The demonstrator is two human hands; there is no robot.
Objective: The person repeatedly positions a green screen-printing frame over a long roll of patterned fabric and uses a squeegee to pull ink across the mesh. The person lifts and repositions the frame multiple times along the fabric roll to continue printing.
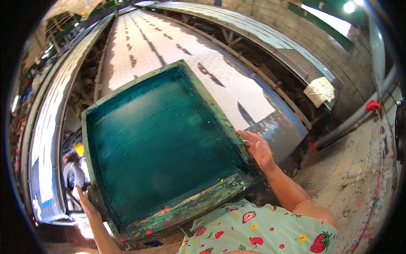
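Observation:
A large screen-printing frame [198, 192] is tilted in front of my body. Its wooden border is worn and stained green, with flecks of red and orange paint. Dark teal mesh [156, 144] fills the inside. At the right border, my right hand [259, 149] grips the edge, its thumb and fingers bent around the wood. My left hand [88, 205] supports the lower left side, and part of its fingers is hidden by the frame. Beyond the frame, a long printing table [287, 131] carries white pieces of cloth [249, 97] laid out in rows.
Parallel long tables stand at the left [44, 169] and at the right [262, 31], also covered with pale pieces. A crumpled cream cloth [320, 91] hangs on the right table's end. A grey pipe [349, 131] and a block wall [355, 63] border the right side.

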